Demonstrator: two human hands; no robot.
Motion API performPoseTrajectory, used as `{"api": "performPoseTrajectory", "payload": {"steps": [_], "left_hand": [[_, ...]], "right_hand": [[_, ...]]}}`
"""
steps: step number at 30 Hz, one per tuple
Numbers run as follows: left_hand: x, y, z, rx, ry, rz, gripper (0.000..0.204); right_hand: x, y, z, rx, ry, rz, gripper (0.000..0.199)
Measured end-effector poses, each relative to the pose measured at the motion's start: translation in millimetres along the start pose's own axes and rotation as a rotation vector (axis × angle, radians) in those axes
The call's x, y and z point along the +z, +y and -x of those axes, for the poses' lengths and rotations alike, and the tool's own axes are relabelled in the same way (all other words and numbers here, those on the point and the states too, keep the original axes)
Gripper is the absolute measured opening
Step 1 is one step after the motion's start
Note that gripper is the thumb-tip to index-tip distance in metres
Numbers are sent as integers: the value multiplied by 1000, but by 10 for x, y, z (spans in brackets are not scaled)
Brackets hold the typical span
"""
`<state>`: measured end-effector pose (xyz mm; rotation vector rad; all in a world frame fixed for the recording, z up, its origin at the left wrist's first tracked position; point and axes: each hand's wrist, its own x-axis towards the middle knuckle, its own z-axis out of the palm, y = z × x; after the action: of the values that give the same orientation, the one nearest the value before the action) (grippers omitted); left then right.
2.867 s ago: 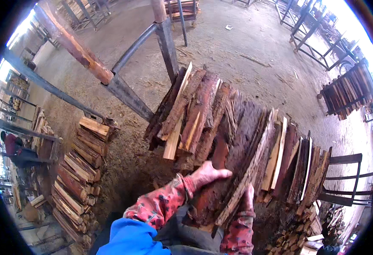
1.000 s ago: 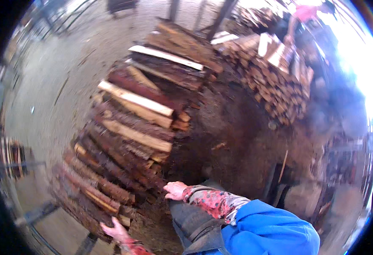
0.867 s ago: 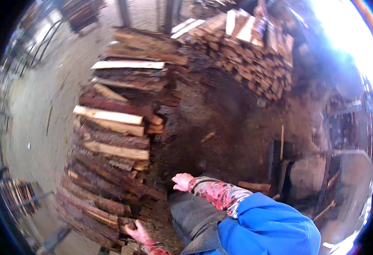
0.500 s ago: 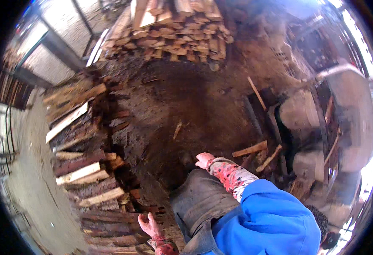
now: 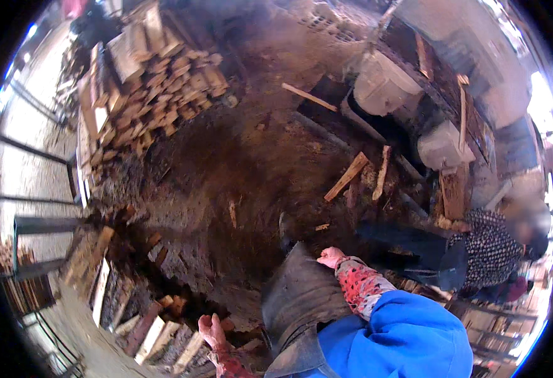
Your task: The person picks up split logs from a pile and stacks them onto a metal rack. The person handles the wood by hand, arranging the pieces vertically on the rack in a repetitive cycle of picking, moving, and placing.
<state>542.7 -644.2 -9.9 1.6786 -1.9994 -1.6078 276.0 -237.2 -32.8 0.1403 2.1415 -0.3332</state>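
My left hand [image 5: 213, 332] is raised near the split firewood [image 5: 153, 337] stacked at the lower left. Its fingers and thumb are apart, and it holds nothing. My right hand [image 5: 332, 257] hangs in front of my dark apron [image 5: 298, 283], fingers curled in, with nothing visible in them. It is nearest to a small wood chip [image 5: 322, 227] on the dark ground. Neither hand touches any wood. Past the right hand, a split log [image 5: 347, 176] and a thinner stick [image 5: 382, 173] lie on the floor.
A tall pile of split wood [image 5: 163, 94] stands at the far left. Pale rounded blocks [image 5: 387, 82] and a dark trough-like frame [image 5: 368, 120] are at the right. A person in a patterned top [image 5: 491, 249] is close on my right. Metal rails [image 5: 30, 148] run along the left.
My view has swung to the right, so the wood piles shift left and the person at the right comes into view. Both hands keep about the same place before my body.
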Motion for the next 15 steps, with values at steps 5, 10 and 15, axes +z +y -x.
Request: {"api": "performPoseTrajectory", "payload": {"steps": [5, 10, 15], "left_hand": [[390, 685, -94, 93, -204, -46, 22], [942, 1081, -63, 132, -321, -174, 19], [1386, 1347, -179, 186, -360, -251, 23]], "right_hand": [[-223, 227, -149, 96, 28, -156, 47], [-642, 300, -494, 58, 119, -228, 45], [-1446, 184, -621, 15, 245, -259, 40]]}}
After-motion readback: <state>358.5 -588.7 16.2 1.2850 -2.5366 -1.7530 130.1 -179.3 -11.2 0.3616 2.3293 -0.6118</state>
